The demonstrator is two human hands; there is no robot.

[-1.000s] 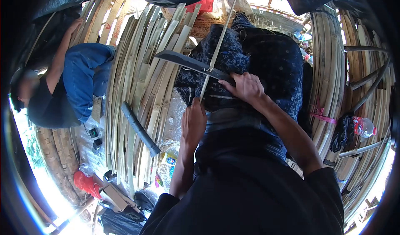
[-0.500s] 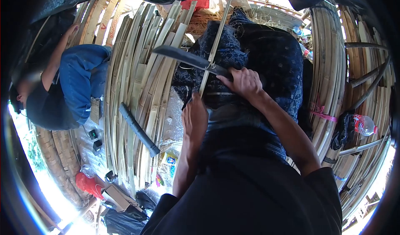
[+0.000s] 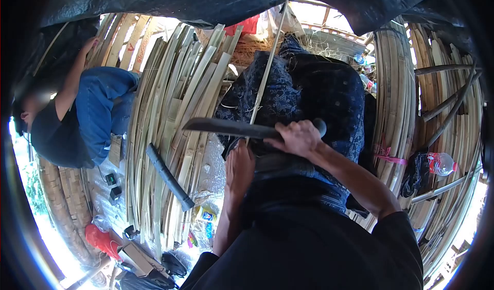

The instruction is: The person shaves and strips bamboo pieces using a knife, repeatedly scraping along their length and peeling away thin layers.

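My right hand [image 3: 299, 138] is wrapped round the handle of a machete [image 3: 226, 127], whose dark blade points left across my lap. Under the blade, close to my left hand, runs a long thin bamboo strip [image 3: 267, 71], reaching away from me toward the top of the view. My left hand [image 3: 240, 161] is closed on the near end of that strip. Dark patterned cloth [image 3: 329, 94] covers my legs beneath both hands. Left of my left arm, a dark machete sheath [image 3: 170, 177] rests on a pile of split bamboo slats [image 3: 154, 110].
At the far left sits another person [image 3: 62, 120] in blue jeans, one arm raised. Bundled bamboo slats [image 3: 393, 100] tied with pink string stand on my right, near a plastic bottle [image 3: 442, 164]. A red bag [image 3: 101, 241] and a cardboard box [image 3: 136, 259] lie lower left. Black sheeting [image 3: 231, 4] hangs overhead.
The machete has come down along the strip toward my left hand, and its blade lies more level. Both hands keep their hold. The whole view has shifted slightly.
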